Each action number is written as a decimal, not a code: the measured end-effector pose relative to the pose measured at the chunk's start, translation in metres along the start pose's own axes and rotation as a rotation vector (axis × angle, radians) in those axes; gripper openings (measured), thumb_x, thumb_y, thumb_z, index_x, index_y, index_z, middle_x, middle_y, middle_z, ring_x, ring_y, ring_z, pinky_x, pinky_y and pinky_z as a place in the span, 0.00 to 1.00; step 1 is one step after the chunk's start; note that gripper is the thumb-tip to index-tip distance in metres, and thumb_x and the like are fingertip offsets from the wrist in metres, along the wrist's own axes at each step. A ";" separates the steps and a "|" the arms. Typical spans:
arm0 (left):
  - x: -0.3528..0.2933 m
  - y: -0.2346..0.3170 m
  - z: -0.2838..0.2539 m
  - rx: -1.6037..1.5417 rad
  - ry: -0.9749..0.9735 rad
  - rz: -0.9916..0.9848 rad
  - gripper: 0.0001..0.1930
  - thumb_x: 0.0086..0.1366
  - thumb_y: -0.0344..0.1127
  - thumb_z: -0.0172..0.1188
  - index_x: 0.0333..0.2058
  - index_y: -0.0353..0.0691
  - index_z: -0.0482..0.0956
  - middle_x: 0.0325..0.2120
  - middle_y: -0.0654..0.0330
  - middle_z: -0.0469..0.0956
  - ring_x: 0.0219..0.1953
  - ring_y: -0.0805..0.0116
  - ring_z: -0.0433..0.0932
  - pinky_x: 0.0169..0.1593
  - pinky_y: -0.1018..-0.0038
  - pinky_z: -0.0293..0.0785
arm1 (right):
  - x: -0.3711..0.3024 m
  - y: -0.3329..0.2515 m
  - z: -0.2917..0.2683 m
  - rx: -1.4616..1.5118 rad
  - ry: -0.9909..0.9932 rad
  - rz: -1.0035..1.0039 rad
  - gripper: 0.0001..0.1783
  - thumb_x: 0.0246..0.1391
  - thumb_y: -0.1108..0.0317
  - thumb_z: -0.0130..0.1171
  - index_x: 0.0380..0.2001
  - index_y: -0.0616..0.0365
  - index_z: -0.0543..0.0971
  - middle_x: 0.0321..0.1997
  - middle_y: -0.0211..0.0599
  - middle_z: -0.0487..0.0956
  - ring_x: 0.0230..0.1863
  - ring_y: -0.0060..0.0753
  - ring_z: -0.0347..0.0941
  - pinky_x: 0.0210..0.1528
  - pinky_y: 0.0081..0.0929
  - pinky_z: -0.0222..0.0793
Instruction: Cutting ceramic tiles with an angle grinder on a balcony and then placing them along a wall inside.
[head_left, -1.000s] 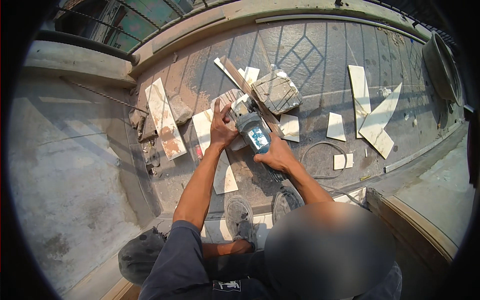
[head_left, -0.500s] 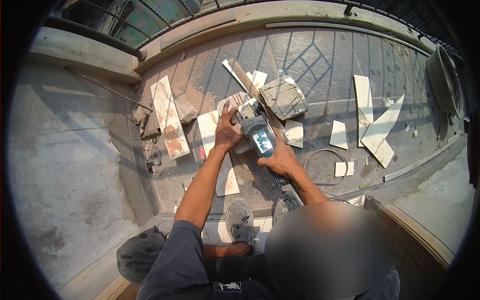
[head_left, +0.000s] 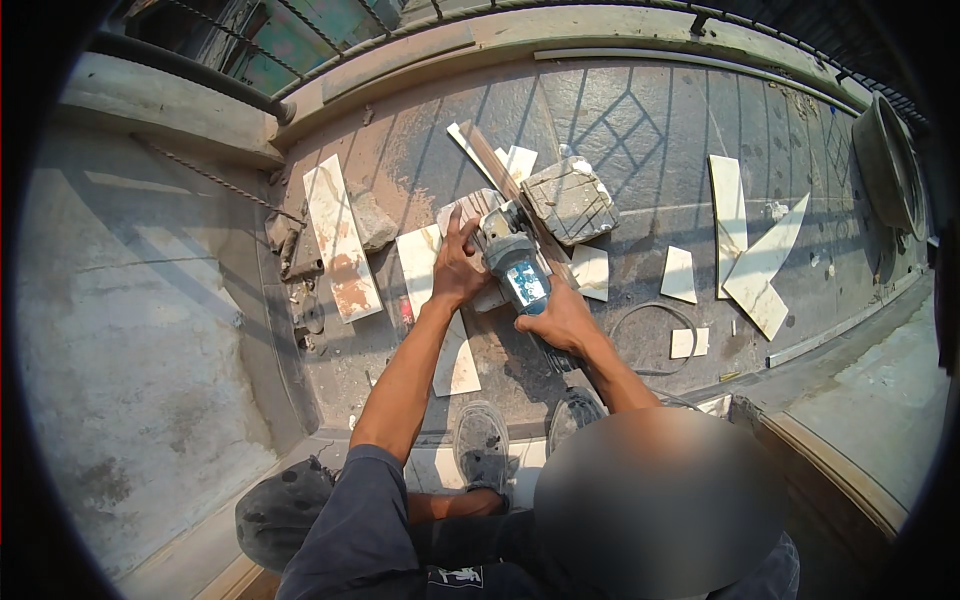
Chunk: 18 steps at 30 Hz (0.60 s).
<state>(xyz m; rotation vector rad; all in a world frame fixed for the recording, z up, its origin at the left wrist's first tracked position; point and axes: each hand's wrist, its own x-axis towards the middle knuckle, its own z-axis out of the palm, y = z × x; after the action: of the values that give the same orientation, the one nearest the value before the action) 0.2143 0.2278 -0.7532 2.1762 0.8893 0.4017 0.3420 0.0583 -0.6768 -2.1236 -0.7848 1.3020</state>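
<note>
Beyond the dust-covered shoes (head_left: 481,446), an angle grinder (head_left: 526,283) is held low over a cluster of masonry and tile pieces. Its teal body is wrapped by the closed fingers of the right hand (head_left: 556,314), presumably so that the tool's weight is controlled from behind its head. The left hand (head_left: 457,268) is placed beside that head, its fingers partly spread toward a grooved block (head_left: 463,207); this may be meant for steadying, but whether anything is gripped beneath the palm cannot be told. A long brown strip (head_left: 497,168) is laid slantwise past the head, alongside a scored concrete block (head_left: 570,200), by which it may be kept from shifting. A power cord (head_left: 655,373) is looped to the right, perhaps so that it is kept clear of the head. At left, a stained marbled tile (head_left: 342,240) is laid beside a rubble chunk (head_left: 373,222); at far right, a round basin (head_left: 887,165) is tipped on its side.
</note>
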 end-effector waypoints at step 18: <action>0.001 0.003 -0.002 -0.015 0.003 -0.007 0.54 0.41 0.33 0.69 0.64 0.43 0.43 0.52 0.64 0.72 0.33 0.65 0.71 0.43 0.72 0.72 | 0.007 -0.005 -0.001 -0.020 -0.008 0.018 0.42 0.28 0.54 0.69 0.44 0.74 0.69 0.41 0.65 0.76 0.45 0.59 0.74 0.49 0.40 0.69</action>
<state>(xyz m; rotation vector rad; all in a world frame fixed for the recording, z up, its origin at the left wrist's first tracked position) 0.2151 0.2276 -0.7497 2.1584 0.8928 0.4077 0.3444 0.0664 -0.6772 -2.1472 -0.7862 1.3178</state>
